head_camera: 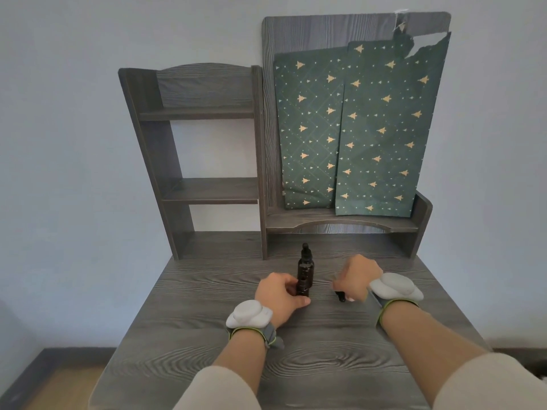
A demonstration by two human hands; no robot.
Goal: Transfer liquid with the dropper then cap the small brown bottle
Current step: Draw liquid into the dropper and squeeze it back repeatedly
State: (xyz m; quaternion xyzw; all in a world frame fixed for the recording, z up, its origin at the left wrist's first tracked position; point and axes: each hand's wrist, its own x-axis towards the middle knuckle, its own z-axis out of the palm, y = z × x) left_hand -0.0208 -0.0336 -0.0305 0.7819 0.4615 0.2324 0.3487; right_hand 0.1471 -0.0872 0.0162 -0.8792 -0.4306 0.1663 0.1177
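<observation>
A small brown bottle (303, 288) stands uncapped on the grey wooden desk (296, 365), with my left hand (279, 295) wrapped around its left side. Right behind it stands a taller brown bottle (305, 269) with a black dropper cap on. My right hand (358, 276) is a short way to the right of both bottles and pinches a black dropper (340, 295). The dropper's dark end pokes out below my fingers, just above the desk. Whether there is liquid in the dropper is too small to tell.
A grey shelf unit (207, 190) stands at the back of the desk. Green wrapping paper with gold trees (355, 134) leans against its right panel. Both wrists carry grey strapped devices. The desk's front edge is near my forearms.
</observation>
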